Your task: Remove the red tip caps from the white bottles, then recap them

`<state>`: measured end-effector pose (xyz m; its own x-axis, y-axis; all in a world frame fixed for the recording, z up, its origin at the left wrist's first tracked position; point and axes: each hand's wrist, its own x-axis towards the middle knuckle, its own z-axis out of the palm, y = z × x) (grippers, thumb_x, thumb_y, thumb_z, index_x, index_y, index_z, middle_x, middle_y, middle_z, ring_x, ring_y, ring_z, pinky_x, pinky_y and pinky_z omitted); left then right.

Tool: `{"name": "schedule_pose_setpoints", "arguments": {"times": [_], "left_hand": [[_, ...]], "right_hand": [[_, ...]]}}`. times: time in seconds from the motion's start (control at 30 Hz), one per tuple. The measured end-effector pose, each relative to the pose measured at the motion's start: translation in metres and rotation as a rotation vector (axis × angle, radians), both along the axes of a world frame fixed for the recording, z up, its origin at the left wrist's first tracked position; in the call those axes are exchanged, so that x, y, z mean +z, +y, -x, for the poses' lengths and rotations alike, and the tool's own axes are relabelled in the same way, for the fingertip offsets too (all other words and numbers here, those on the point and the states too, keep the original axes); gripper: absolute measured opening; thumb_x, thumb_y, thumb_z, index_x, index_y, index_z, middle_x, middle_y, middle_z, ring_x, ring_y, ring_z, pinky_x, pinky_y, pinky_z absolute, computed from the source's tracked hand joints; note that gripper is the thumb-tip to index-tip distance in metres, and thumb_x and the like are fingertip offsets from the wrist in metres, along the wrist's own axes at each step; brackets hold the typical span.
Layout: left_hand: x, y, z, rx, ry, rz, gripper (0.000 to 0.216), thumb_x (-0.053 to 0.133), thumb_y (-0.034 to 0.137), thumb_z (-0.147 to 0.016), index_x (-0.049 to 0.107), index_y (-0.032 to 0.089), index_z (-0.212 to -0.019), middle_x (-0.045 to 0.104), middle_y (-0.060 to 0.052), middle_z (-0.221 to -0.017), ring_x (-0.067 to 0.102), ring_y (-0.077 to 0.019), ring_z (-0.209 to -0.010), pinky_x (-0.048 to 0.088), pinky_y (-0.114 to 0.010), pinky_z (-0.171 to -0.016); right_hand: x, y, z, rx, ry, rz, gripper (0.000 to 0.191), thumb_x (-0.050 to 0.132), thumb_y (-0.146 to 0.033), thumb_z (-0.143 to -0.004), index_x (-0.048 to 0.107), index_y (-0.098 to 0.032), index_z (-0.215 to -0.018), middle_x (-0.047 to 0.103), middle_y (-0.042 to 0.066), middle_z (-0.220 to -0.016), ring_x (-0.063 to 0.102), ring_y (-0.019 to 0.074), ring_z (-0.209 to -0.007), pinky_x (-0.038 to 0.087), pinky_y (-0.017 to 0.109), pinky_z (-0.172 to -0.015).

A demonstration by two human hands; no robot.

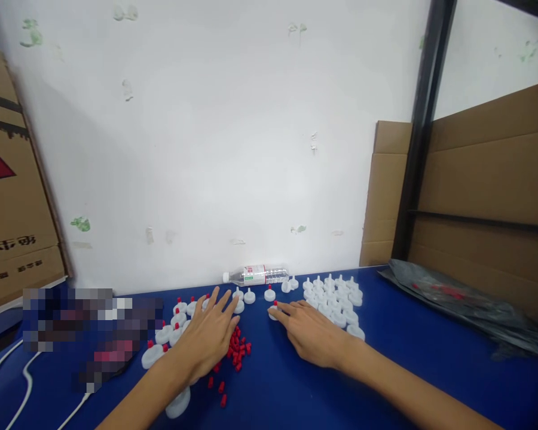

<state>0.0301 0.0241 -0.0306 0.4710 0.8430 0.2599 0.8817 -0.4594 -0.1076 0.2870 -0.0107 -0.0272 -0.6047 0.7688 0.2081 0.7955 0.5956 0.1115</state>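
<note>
My left hand (208, 337) is spread flat, palm down, over white nozzle caps with red tips (162, 334) on the left; nothing shows in its fingers. Beside it lies a loose pile of small red tip covers (237, 353). My right hand (311, 331) has its fingertips closed at a white nozzle cap (272, 315) with a red tip, which stands on the table. Another red-tipped cap (269, 294) stands just behind. To the right, partly behind my right hand, is a cluster of white nozzle caps without red tips (334, 301).
A clear plastic bottle (255, 275) lies along the wall at the back of the blue table (363, 394). Blurred items with white cables (29, 376) are at the left. Grey plastic bags (457, 301) lie at the right, near cardboard (484, 173) and a dark post (419, 131).
</note>
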Motion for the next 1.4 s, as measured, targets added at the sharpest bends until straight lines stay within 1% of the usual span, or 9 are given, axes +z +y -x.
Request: {"name": "schedule_pose_setpoints", "arguments": {"times": [0.2, 0.33, 0.5, 0.67, 0.8, 0.9, 1.03, 1.2, 1.4], "left_hand": [[0.001, 0.001, 0.003, -0.055, -0.010, 0.085, 0.053, 0.028, 0.038, -0.105, 0.038, 0.021, -0.154, 0.033, -0.008, -0.162, 0.021, -0.0360, -0.152, 0.026, -0.062, -0.119], [0.004, -0.003, 0.003, -0.163, -0.036, 0.051, 0.048, 0.031, 0.024, -0.104, 0.043, 0.023, -0.151, 0.040, -0.008, -0.159, 0.030, -0.0333, -0.149, 0.028, -0.063, -0.116], [0.014, -0.006, 0.001, -0.236, -0.039, -0.063, 0.047, 0.036, 0.008, -0.098, 0.055, 0.022, -0.139, 0.065, -0.011, -0.133, 0.056, -0.0291, -0.122, 0.042, -0.051, -0.101], [0.019, -0.002, 0.004, -0.259, -0.095, -0.163, 0.048, 0.040, 0.001, -0.094, 0.061, 0.027, -0.128, 0.071, -0.005, -0.105, 0.059, -0.0229, -0.096, 0.042, -0.041, -0.090], [0.028, -0.009, -0.002, -0.292, -0.309, -0.213, 0.038, 0.044, 0.009, -0.099, 0.061, 0.027, -0.129, 0.071, -0.005, -0.106, 0.059, -0.0241, -0.100, 0.042, -0.042, -0.092], [0.035, -0.022, -0.013, -0.332, -0.570, -0.140, 0.031, 0.051, 0.018, -0.100, 0.062, 0.028, -0.127, 0.072, -0.002, -0.102, 0.060, -0.0222, -0.099, 0.044, -0.040, -0.093], [0.038, -0.033, -0.024, -0.370, -0.778, 0.010, 0.026, 0.057, 0.022, -0.098, 0.066, 0.027, -0.121, 0.072, -0.001, -0.095, 0.063, -0.0212, -0.094, 0.049, -0.037, -0.089], [0.031, -0.032, -0.021, -0.347, -0.605, 0.021, 0.016, 0.060, 0.024, -0.096, 0.070, 0.026, -0.109, 0.070, -0.003, -0.102, 0.058, -0.0242, -0.104, 0.046, -0.041, -0.094], [0.023, -0.031, -0.013, -0.331, -0.316, 0.188, 0.003, 0.074, 0.023, -0.086, 0.074, 0.024, -0.088, 0.068, -0.002, -0.096, 0.056, -0.0239, -0.100, 0.044, -0.036, -0.086]], "right_hand": [[0.003, 0.000, 0.001, 0.004, 0.085, -0.076, 0.061, 0.041, -0.002, -0.087, 0.045, -0.017, -0.146, 0.054, 0.019, -0.144, 0.058, 0.0323, -0.127, 0.044, 0.052, -0.105], [0.003, -0.002, 0.002, 0.036, 0.130, -0.126, 0.061, 0.042, 0.000, -0.086, 0.046, -0.019, -0.144, 0.056, 0.018, -0.142, 0.057, 0.0318, -0.128, 0.044, 0.053, -0.104], [0.003, -0.004, 0.003, 0.074, 0.161, -0.136, 0.060, 0.043, 0.001, -0.085, 0.049, -0.019, -0.141, 0.057, 0.018, -0.140, 0.057, 0.0309, -0.127, 0.042, 0.054, -0.106], [0.006, -0.007, 0.005, 0.119, 0.210, -0.142, 0.059, 0.045, 0.003, -0.085, 0.052, -0.021, -0.138, 0.056, 0.014, -0.142, 0.053, 0.0284, -0.131, 0.036, 0.054, -0.114], [0.012, -0.013, 0.008, 0.161, 0.293, -0.128, 0.046, 0.046, -0.007, -0.096, 0.053, -0.026, -0.138, 0.048, 0.013, -0.151, 0.047, 0.0276, -0.137, 0.037, 0.053, -0.114], [0.017, -0.018, 0.011, 0.239, 0.296, -0.116, 0.039, 0.046, -0.024, -0.104, 0.048, -0.031, -0.143, 0.036, 0.011, -0.160, 0.041, 0.0269, -0.142, 0.036, 0.054, -0.114], [0.018, -0.020, 0.015, 0.308, 0.310, -0.129, 0.034, 0.049, -0.032, -0.105, 0.051, -0.032, -0.139, 0.054, 0.009, -0.144, 0.050, 0.0241, -0.133, 0.039, 0.049, -0.111], [0.016, -0.015, 0.014, 0.226, 0.369, -0.171, 0.019, 0.047, -0.024, -0.105, 0.062, -0.025, -0.115, 0.066, 0.007, -0.110, 0.061, 0.0216, -0.102, 0.046, 0.041, -0.094], [0.015, -0.008, 0.009, 0.116, 0.367, -0.187, 0.022, 0.047, -0.012, -0.101, 0.060, -0.025, -0.112, 0.064, 0.006, -0.111, 0.059, 0.0219, -0.096, 0.047, 0.038, -0.089]]}}
